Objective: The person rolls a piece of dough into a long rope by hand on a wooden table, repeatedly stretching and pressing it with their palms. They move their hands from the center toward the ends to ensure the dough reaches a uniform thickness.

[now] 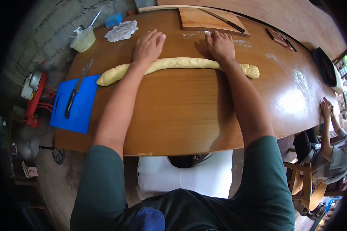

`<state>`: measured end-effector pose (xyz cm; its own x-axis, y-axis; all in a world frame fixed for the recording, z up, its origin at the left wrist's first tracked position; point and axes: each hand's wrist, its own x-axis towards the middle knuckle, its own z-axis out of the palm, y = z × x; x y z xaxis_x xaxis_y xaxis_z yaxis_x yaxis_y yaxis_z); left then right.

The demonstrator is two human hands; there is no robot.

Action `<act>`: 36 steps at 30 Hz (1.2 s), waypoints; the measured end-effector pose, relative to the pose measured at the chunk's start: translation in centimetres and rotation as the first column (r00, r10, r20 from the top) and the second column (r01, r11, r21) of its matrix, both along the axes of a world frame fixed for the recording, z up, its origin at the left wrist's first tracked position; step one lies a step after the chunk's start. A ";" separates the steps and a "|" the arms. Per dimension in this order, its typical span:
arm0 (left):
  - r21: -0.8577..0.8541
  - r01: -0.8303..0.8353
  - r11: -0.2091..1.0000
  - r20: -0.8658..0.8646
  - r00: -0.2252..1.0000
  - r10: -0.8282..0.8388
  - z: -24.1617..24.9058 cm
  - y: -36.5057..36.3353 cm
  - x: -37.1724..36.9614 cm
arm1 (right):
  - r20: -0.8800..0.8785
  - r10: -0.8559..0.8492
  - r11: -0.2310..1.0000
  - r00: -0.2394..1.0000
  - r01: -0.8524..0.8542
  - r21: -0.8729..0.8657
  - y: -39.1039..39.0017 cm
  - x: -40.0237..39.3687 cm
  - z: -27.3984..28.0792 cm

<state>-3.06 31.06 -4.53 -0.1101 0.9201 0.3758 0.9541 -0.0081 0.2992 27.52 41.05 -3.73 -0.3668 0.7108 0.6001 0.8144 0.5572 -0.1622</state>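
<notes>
A long roll of pale yellow dough (180, 63) lies across the wooden table (173, 111), lumpy at both ends. My left hand (149, 47) is over its left part, fingers stretched beyond the roll and thumb apart; the wrist covers a piece of the dough. Toward the roll's right end my right hand (221, 45) reaches across it, palm down, with fingers forward and slightly bent. Its wrist hides another stretch of dough. Neither hand is wrapped round anything. How firmly the palms press cannot be seen.
Left is a knife (75, 92) on a blue cutting board (89, 109). Behind are a plastic tub (83, 41), a crumpled cloth (121, 31), a blue block (113, 20), and a wooden board (196, 21) with another knife (225, 21). A seated person (327, 142) rests hands on the table's right edge.
</notes>
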 end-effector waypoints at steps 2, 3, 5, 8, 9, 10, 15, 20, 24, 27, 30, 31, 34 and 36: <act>-0.016 0.074 0.997 0.021 0.997 -0.074 0.4 -2.7 0.7 | 0.070 -0.023 0.995 0.997 0.029 -0.093 -2.6 0.3 0.5; -0.112 -0.059 0.992 -0.040 0.998 0.055 1.2 -5.3 2.9 | 0.124 -0.064 0.971 0.990 0.091 -0.222 -4.6 1.1 0.7; -0.255 -0.177 0.951 -0.125 0.981 0.149 1.7 -7.8 4.7 | 0.246 -0.107 0.892 0.963 0.202 -0.404 -6.9 1.7 0.4; -0.327 -0.173 0.929 -0.141 0.981 0.133 2.2 -11.5 6.3 | 0.289 -0.114 0.853 0.951 0.243 -0.463 -11.6 2.3 1.5; -0.324 -0.130 0.937 -0.113 0.989 0.098 2.6 -13.3 6.7 | 0.246 -0.112 0.874 0.963 0.213 -0.437 -13.2 2.8 1.3; -0.323 -0.130 0.937 -0.113 0.989 0.098 2.6 -14.8 6.9 | 0.245 -0.112 0.874 0.963 0.213 -0.436 -15.3 3.4 1.9; -0.250 0.156 0.955 -0.118 0.975 -0.190 5.3 -25.3 7.2 | 0.272 0.209 0.958 0.939 -0.140 -0.251 -26.2 10.4 1.5; -0.058 0.332 0.941 -0.186 0.923 -0.337 6.8 -29.0 4.2 | 0.364 0.180 0.967 0.914 -0.096 -0.237 -23.8 18.6 4.2; -0.077 0.273 0.959 -0.142 0.949 -0.282 5.0 -28.8 2.2 | 0.172 0.213 0.932 0.962 -0.147 -0.330 -23.0 19.5 3.2; -0.078 0.214 0.974 -0.212 0.951 -0.226 7.0 -30.4 2.5 | 0.127 0.137 0.896 0.982 -0.068 -0.440 -25.5 19.4 6.0; -0.063 0.172 0.983 -0.254 0.950 -0.183 10.3 -31.4 1.6 | 0.051 0.092 0.876 0.994 -0.057 -0.480 -27.3 20.1 9.5; 0.002 0.179 0.984 -0.265 0.949 -0.172 10.7 -31.5 0.8 | 0.011 0.108 0.878 0.994 -0.090 -0.470 -27.7 20.4 9.7; 0.095 0.164 0.982 -0.346 0.930 -0.122 10.6 -31.0 -0.5 | 0.114 0.218 0.953 0.969 -0.186 -0.238 -27.7 20.2 7.3; -0.109 0.070 0.992 -0.344 0.933 -0.104 8.8 -30.6 -0.2 | 0.175 0.171 0.957 0.970 -0.122 -0.261 -27.6 19.4 3.7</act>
